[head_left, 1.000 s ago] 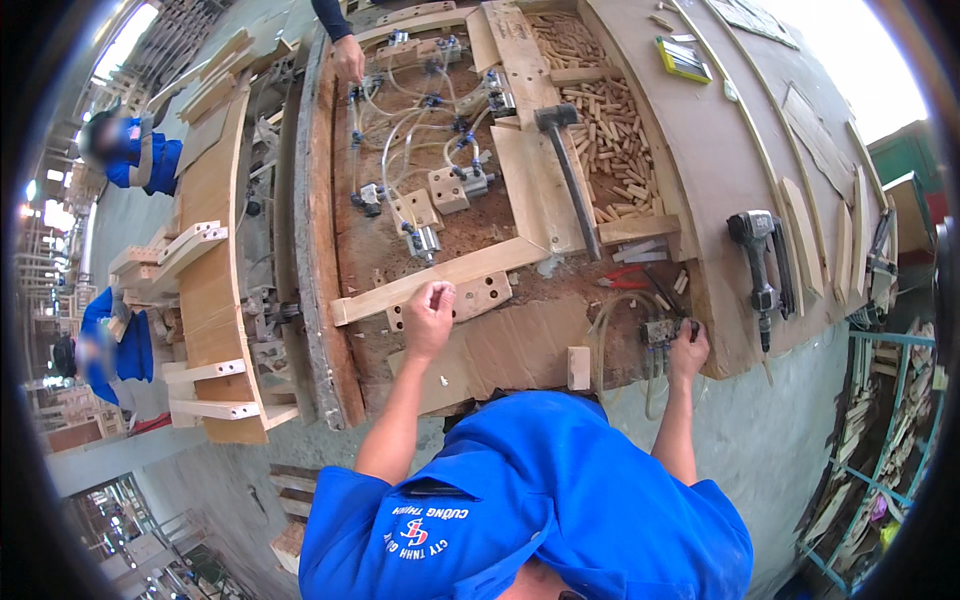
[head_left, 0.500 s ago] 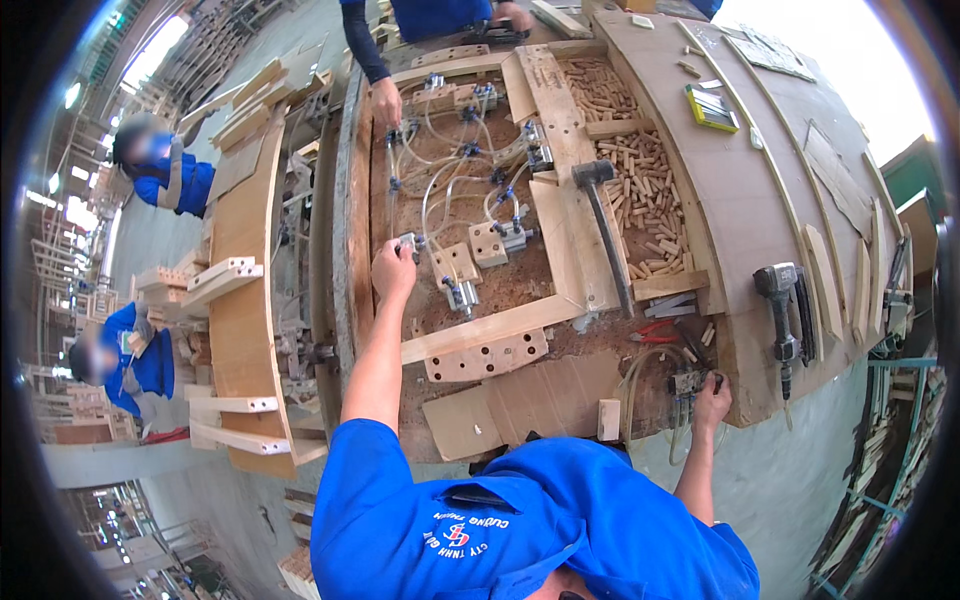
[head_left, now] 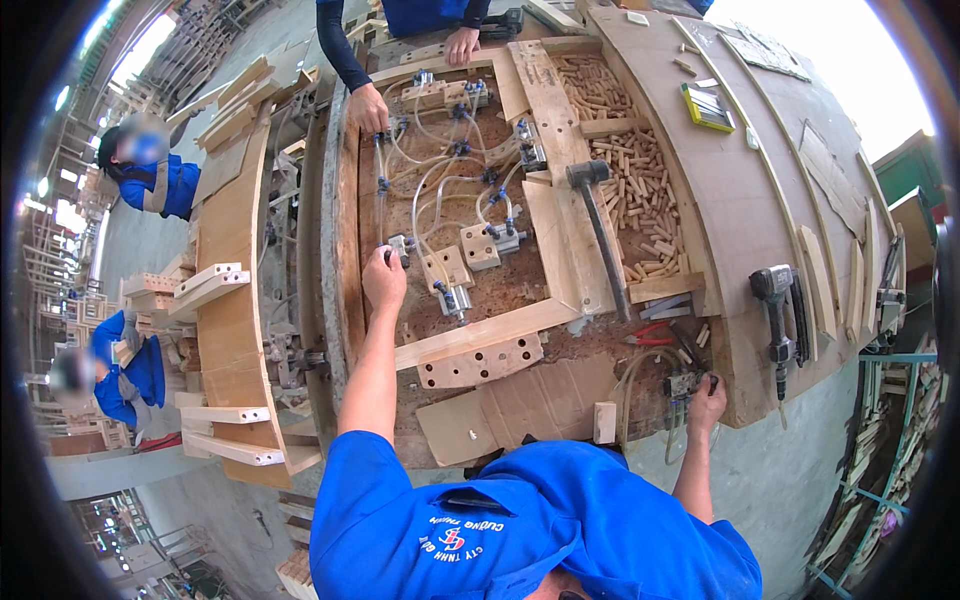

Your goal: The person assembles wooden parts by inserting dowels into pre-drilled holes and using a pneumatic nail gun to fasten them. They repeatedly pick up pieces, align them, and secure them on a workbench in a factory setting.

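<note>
My left hand (head_left: pixel 384 280) is closed at the left side of the wooden jig, its fingers on a small metal air cylinder (head_left: pixel 399 245). Down at the right, my right hand (head_left: pixel 707 400) grips the dark end of an air valve (head_left: pixel 682 384), whose hoses loop beside it. Inside the jig, clear air tubes (head_left: pixel 420 205) with blue fittings run between more cylinders, among them one (head_left: pixel 455 302) by a drilled wood block (head_left: pixel 446 268). A light wooden rail (head_left: pixel 490 334) lies along the jig's near side, next to a drilled wooden plate (head_left: pixel 480 362).
A co-worker's hand (head_left: pixel 368 108) touches the jig's far left; the other hand (head_left: pixel 462 46) rests at its far edge. A mallet (head_left: pixel 598 235) lies beside a bin of wooden dowels (head_left: pixel 640 185). Red-handled pliers (head_left: pixel 655 334), cardboard (head_left: pixel 520 405) and a power driver (head_left: pixel 777 325) lie nearer right.
The co-worker's other hand has come left and down onto the jig's far edge. My hands keep their grips on the cylinder and valve. The whole view has shifted slightly.
</note>
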A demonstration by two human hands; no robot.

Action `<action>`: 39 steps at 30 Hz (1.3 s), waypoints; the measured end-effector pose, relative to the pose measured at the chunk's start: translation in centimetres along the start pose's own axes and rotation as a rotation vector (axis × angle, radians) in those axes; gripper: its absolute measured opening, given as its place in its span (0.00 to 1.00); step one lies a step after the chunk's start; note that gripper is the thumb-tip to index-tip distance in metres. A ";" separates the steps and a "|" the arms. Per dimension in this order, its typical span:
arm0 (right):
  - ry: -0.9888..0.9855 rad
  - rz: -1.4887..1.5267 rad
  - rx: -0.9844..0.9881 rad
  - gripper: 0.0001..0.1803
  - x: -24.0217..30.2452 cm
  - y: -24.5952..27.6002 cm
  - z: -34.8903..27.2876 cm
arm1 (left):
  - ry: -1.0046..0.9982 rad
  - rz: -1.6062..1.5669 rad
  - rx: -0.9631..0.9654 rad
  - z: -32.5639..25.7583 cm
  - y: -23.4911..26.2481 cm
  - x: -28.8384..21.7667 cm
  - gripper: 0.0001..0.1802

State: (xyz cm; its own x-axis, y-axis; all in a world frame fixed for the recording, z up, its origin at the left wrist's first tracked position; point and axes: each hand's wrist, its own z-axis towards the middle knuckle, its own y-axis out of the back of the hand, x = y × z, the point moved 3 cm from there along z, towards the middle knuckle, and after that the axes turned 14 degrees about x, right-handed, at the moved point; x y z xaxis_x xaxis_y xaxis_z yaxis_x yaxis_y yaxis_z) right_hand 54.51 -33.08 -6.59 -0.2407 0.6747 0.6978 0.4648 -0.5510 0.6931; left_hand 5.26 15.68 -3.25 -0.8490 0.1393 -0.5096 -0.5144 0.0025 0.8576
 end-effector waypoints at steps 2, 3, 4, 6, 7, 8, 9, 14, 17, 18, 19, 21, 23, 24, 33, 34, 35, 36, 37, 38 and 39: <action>0.100 -0.087 0.012 0.15 0.7 0.0 -0.8 | -0.058 -0.011 -0.007 0.6 0.5 0.2 0.11; 0.152 -0.130 0.021 0.16 1.5 -0.1 -1.3 | -0.085 -0.014 -0.013 0.8 1.0 0.4 0.11; 0.154 -0.122 0.020 0.16 1.8 0.1 -1.6 | -0.093 -0.008 0.012 1.0 0.9 0.6 0.10; 0.153 -0.103 0.020 0.16 2.3 0.5 -2.2 | -0.114 0.008 0.063 1.4 0.9 0.8 0.10; 0.156 -0.101 0.020 0.16 2.4 0.6 -2.3 | -0.116 -0.027 0.062 1.6 1.0 0.7 0.10; 0.159 -0.099 0.022 0.16 2.5 0.8 -2.3 | -0.100 -0.012 0.069 1.5 1.0 0.6 0.10; 0.164 -0.101 0.021 0.16 2.6 0.9 -2.4 | -0.082 -0.003 0.077 1.5 0.8 0.8 0.11; 0.140 -0.130 0.047 0.17 2.5 1.1 -2.4 | -0.065 0.031 0.082 1.5 0.8 0.5 0.12; 0.167 -0.152 0.048 0.17 2.6 1.1 -2.2 | -0.057 0.045 0.072 1.3 0.5 0.9 0.12; 0.181 -0.156 0.043 0.16 2.4 1.0 -2.2 | -0.075 0.032 0.054 1.3 0.5 0.9 0.11; 0.194 -0.151 0.034 0.16 2.3 1.0 -2.1 | -0.092 0.017 0.036 1.2 0.4 0.9 0.11; 0.218 -0.140 0.017 0.16 2.3 0.9 -2.0 | -0.111 -0.003 0.017 1.2 0.4 0.8 0.10; 0.171 -0.153 0.040 0.16 2.1 0.9 -2.1 | -0.113 -0.016 0.015 1.2 0.5 0.7 0.10; 0.151 -0.165 0.050 0.16 2.0 0.9 -2.1 | -0.111 -0.012 0.022 1.2 0.5 0.7 0.10; 0.177 -0.142 0.043 0.15 2.3 0.8 -2.1 | -0.056 -0.010 0.049 0.9 0.5 0.7 0.09; 0.151 -0.140 0.055 0.15 2.4 0.6 -2.1 | -0.086 -0.002 0.045 0.8 0.8 0.6 0.09; 0.125 -0.139 0.068 0.15 2.5 0.4 -2.1 | -0.116 0.007 0.041 0.4 1.0 0.7 0.10; 0.096 -0.143 0.077 0.15 2.7 0.5 -2.2 | -0.147 0.010 0.043 -0.1 0.8 0.7 0.10; 0.126 -0.156 0.049 0.15 2.5 0.7 -2.2 | -0.217 -0.038 -0.069 -1.0 0.2 0.3 0.09; 0.155 -0.170 0.021 0.15 2.3 1.0 -2.3 | -0.190 -0.048 -0.065 -1.3 -0.4 0.3 0.10; 0.188 -0.175 0.000 0.15 2.4 1.0 -2.3 | -0.162 -0.048 -0.068 -1.6 -0.4 0.5 0.10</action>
State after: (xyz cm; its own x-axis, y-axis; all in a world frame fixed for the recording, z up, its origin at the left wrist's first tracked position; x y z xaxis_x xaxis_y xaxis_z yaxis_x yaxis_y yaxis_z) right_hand 52.39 -33.13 -3.81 -0.4721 0.6566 0.5883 0.4016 -0.4339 0.8065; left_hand 4.91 14.14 -3.97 -0.7959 0.2980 -0.5270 -0.5651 -0.0537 0.8232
